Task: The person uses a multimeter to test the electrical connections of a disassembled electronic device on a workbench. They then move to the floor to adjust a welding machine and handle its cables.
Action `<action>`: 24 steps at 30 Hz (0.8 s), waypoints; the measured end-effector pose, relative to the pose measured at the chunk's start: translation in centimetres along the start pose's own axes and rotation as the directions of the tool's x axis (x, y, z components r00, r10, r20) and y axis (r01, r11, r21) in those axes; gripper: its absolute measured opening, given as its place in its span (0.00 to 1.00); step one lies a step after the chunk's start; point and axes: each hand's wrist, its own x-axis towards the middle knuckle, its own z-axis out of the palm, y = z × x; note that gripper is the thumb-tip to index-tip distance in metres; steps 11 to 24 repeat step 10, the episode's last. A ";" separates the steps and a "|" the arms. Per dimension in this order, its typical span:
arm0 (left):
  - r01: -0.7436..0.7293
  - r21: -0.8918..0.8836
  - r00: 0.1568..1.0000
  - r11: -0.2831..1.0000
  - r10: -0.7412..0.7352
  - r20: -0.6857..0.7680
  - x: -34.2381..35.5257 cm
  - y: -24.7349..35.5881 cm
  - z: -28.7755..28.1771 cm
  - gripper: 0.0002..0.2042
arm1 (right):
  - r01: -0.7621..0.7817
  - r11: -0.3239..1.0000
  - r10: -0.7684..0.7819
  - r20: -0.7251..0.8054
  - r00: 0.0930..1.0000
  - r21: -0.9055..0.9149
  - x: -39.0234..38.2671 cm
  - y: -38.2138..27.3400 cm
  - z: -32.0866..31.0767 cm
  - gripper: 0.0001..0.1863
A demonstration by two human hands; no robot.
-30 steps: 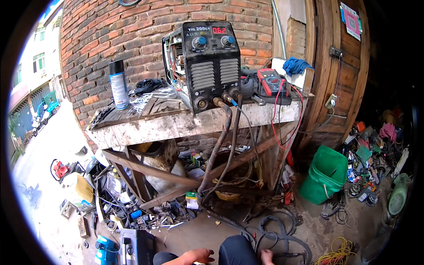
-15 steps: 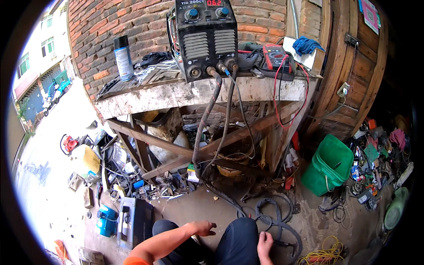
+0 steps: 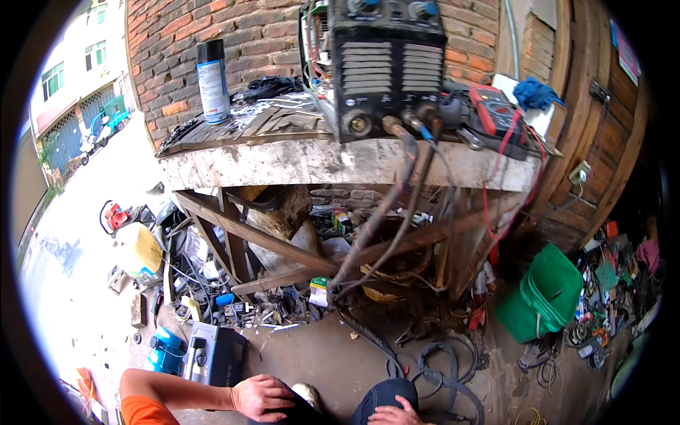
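My left hand (image 3: 263, 398) rests over my left knee in dark trousers, fingers laid across the cloth, holding nothing. My right hand (image 3: 395, 415), partly cut off by the lower edge, lies on my right thigh with its fingers apart and nothing in them. Ahead, a black welding machine (image 3: 386, 74) stands on a worn wooden bench (image 3: 283, 161), its left side open with parts showing. Thick cables (image 3: 375, 219) run from its front sockets down to the ground. Beside it on the bench lies a red multimeter (image 3: 496, 112); a spray can (image 3: 212, 85) stands to the left.
Left of my knee sit a grey case (image 3: 216, 358) and a blue motor-like unit (image 3: 167, 350). A coiled dark hose (image 3: 453, 368) lies right of my legs. A green bucket (image 3: 545, 294) stands farther right, beside scattered parts. Wooden braces (image 3: 248, 230) cross under the bench.
My left hand has moved left and down onto my knee. My right hand has come inward onto my thigh. The view has shifted, so the welding machine now appears larger and farther right.
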 end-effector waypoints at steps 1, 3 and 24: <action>-0.008 0.002 0.997 1.000 0.008 -0.074 1.1 0.3 0.2 0.19 | 0.036 0.999 -0.037 -0.044 0.998 -0.016 0.1 0.5 0.8 0.19; -0.040 -0.017 0.993 0.999 0.038 -0.109 2.4 -1.4 0.8 0.17 | 0.000 0.999 0.000 -0.019 1.000 -0.040 0.1 1.0 0.9 0.18; 0.001 -0.238 0.997 0.971 0.016 0.071 2.7 -6.1 0.9 0.14 | -0.144 0.986 0.124 0.202 0.972 0.089 4.6 -1.1 -0.5 0.15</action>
